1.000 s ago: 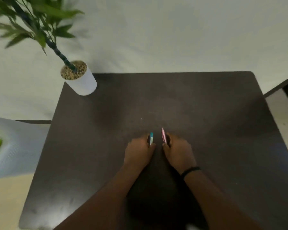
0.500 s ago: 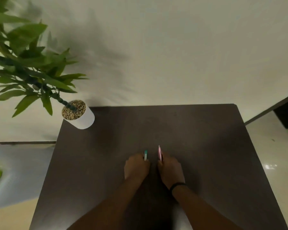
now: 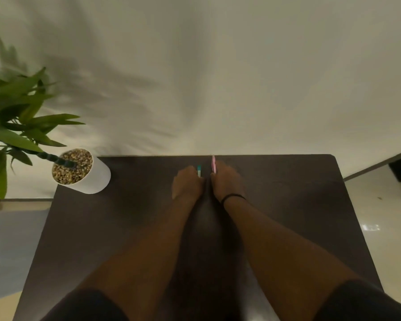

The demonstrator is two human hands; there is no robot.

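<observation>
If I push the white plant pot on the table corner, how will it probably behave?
The white pot looks filled with pebbles, so it is probably heavy for its size and slides rather than tips. Still, the plant leans far left past the table edge, so a push that way may topple it off the corner.

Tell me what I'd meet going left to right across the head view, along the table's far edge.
In order: plant leaves → white pot → left hand → teal-and-white piece → pink piece → right hand.
</observation>
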